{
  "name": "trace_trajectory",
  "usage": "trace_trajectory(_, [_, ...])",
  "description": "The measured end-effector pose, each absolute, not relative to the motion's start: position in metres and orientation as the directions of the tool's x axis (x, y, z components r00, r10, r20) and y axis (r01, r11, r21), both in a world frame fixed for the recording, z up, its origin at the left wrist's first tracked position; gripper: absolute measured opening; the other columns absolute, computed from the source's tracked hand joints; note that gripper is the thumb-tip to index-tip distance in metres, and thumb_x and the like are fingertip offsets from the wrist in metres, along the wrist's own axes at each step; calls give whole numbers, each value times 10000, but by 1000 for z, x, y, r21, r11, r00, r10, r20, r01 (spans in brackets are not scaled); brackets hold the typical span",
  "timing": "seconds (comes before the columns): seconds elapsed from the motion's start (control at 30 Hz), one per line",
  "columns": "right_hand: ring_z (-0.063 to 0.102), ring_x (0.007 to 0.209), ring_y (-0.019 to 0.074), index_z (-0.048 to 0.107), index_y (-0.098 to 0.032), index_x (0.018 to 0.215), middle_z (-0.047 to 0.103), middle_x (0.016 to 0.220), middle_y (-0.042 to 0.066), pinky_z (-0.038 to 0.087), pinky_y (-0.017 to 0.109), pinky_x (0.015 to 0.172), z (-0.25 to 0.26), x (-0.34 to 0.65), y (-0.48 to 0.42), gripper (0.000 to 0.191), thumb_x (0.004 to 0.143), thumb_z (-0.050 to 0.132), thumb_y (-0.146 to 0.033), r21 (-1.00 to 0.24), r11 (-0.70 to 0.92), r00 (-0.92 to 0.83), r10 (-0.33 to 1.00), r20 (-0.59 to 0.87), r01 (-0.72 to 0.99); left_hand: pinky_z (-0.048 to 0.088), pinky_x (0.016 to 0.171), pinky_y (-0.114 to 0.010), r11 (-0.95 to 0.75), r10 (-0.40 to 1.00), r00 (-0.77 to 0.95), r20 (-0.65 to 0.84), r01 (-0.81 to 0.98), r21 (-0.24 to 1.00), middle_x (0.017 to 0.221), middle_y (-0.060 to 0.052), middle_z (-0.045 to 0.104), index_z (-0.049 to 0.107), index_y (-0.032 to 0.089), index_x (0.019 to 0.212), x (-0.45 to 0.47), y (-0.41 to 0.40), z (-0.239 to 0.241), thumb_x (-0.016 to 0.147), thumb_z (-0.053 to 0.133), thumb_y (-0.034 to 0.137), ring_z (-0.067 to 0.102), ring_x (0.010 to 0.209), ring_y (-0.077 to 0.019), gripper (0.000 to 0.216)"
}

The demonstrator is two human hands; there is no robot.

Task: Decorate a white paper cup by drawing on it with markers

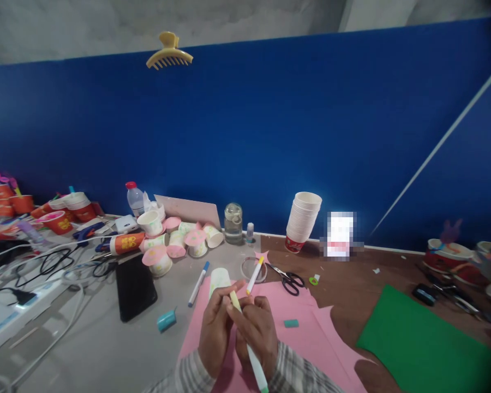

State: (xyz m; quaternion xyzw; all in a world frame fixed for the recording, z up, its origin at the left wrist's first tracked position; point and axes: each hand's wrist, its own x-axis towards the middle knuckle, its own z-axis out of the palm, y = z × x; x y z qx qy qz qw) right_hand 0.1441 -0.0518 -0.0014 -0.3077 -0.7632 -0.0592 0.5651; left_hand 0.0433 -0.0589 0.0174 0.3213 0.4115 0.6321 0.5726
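You're gripping a paper cup [220, 279] w/ left hand [215, 326], right hand [256, 330] fingers closed round a marker [245, 341], colouring underway; finished cups [175, 240] piling near the worktop's back edge.

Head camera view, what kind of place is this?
Probably a craft workbench: a stack of paper cups, scissors and pink paper lie about, while the left hand holds a cup and the right hand a marker.

Both hands [237, 327] hold a cup [218, 280] and marker [247, 344] over paper [306, 333] on the counter [106, 338], scissors [288, 279] behind right, phone [135, 286] left.
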Motion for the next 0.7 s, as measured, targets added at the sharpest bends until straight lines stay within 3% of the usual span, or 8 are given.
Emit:
trace_trajectory(0.17, [498,463,171,536,-328,1124,546,569,-49,408,336,556,0,148,-43,393,776,486,-152,-319,842,-221,443,869,435,467,842,-406,-116,986,-144,86,-223,968,1141,-53,545,581,299,980,31,-58,30,624,648,494,547,971,-290,412])
trace_trajectory(0.23, [524,502,182,535,-353,1090,582,610,-50,426,362,616,2,154,-35,377,772,490,-155,-335,841,-176,440,880,425,468,832,-387,-256,948,-233,216,-154,954,1157,-48,527,552,295,1032,21,-52,36,636,637,496,552,955,-280,452])
trace_trajectory(0.3, [560,549,198,547,-345,1062,621,638,-40,411,383,675,6,164,-23,358,775,478,-142,-330,788,-111,446,888,520,452,833,-358,-375,860,-387,333,-36,926,1126,-46,532,520,289,1065,8,-43,39,670,610,474,545,945,-253,445])
trace_trajectory(0.4, [616,694,257,579,-260,1050,690,789,46,354,398,711,8,185,1,315,751,533,-171,-395,545,-134,694,707,739,392,895,-360,-381,802,-426,419,176,908,1015,-52,555,568,253,983,-12,-27,33,657,625,445,503,968,-249,383])
trace_trajectory(0.47, [628,738,285,620,-234,1007,703,804,78,313,411,739,5,201,16,351,678,597,-113,-371,334,-120,861,494,866,314,967,-417,-333,864,-301,403,258,907,1053,-59,541,561,243,1005,-20,-18,26,601,687,400,456,1039,-278,451])
trace_trajectory(0.53, [635,740,290,655,-235,959,708,770,93,292,402,732,-1,213,28,366,632,633,-72,-312,177,-71,943,325,934,264,995,-465,-317,898,-219,381,276,907,1105,-76,539,556,230,1032,-24,-13,18,453,797,319,423,1089,-317,633])
trace_trajectory(0.6, [631,724,291,662,-254,975,703,741,91,288,383,696,-8,219,34,423,605,646,-50,-293,154,-61,951,303,944,200,1022,-492,-276,932,-144,333,314,908,1197,-99,491,519,226,1088,-24,-11,12,318,850,245,363,1153,-345,838])
trace_trajectory(0.7, [608,718,276,655,-288,1018,687,802,98,290,351,649,-14,214,34,442,626,643,-83,-272,176,-62,922,381,946,135,1040,-501,-172,970,-104,222,354,919,1294,-126,394,459,220,1150,-22,-7,5,254,862,214,271,1219,-356,982])
